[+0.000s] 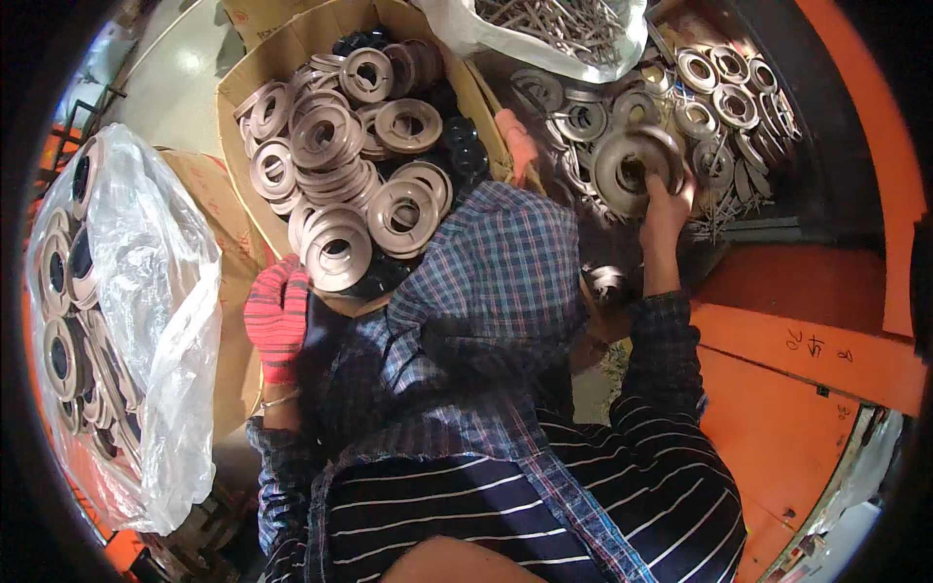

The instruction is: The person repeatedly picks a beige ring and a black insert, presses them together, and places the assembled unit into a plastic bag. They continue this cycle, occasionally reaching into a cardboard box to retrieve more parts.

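My right hand is bare and grips a large grey metal ring by its lower right edge, holding it tilted above a tray of similar rings. My left hand wears a red knit glove and rests at the near rim of a cardboard box heaped with several tan metal rings. Its fingers lie close to the nearest ring; whether they hold anything is hidden. A plaid cloth bulge covers the middle, with a pink gloved shape at the box's right wall.
A clear plastic bag of dark-centred rings sits at the left on another carton. A white bag of metal rods lies at the top. An orange metal frame borders the right side.
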Demonstrator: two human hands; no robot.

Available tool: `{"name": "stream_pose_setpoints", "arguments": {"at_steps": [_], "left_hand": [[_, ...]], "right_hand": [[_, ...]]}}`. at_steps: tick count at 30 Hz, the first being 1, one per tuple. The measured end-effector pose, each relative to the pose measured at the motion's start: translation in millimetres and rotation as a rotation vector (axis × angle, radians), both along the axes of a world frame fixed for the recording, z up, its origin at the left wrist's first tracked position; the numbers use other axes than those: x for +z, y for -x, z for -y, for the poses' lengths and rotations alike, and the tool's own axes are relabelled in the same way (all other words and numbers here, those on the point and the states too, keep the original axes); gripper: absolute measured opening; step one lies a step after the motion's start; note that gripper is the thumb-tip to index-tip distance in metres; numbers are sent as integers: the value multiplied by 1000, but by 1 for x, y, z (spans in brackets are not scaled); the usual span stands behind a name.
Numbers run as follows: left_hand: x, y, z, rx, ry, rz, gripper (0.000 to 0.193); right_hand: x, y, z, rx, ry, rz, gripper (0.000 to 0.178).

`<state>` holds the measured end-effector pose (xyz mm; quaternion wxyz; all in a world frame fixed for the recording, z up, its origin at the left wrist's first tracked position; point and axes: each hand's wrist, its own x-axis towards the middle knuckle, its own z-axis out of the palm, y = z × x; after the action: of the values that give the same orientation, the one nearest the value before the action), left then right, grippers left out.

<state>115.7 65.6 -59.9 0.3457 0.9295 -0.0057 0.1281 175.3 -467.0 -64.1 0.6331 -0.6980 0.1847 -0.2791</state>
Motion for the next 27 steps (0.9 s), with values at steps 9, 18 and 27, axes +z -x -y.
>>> {"name": "stream_pose_setpoints", "arguments": {"at_steps": [9,18,27], "left_hand": [[-7,-10,124,-513,634,-432,30],[-115,-5,227,-831,-95,-384,47],[-162,6,244,-451,783,-861,35]], "right_hand": [[83,-24,-124,732,379,-244,41],[38,-2,-64,819,91,-385,26],[-118,-83,87,473,-174,-504,31]]}}
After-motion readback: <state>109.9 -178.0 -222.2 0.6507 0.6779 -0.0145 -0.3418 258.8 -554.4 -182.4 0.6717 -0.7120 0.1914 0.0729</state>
